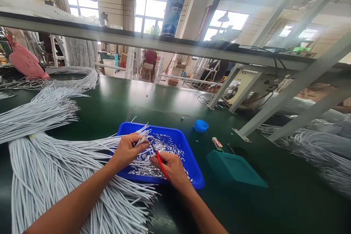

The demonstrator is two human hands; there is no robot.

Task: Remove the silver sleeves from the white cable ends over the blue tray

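Observation:
My left hand (128, 152) is closed around the ends of several white cables (106, 142) above the blue tray (196, 170). In my right hand (172, 170) lies a slim red-handled tool (162, 164) with a dark, narrow tip, angled up to the left. That tip is close to the left fingertips and the cable ends; whether they touch is hard to make out. Many small shiny metal pieces (164, 144) are scattered inside the tray beneath both hands. A thick bundle of white cables (55, 175) spreads under my left forearm, some of its ends reaching over the tray.
Beyond the tray stands a small blue cup (201, 126). A teal box (236, 168) is at the right, with more cables (315, 150) farther right. Metal struts (260, 117) rise from the green table (117, 98). A shelf overhead carries a blue spray can (175, 7).

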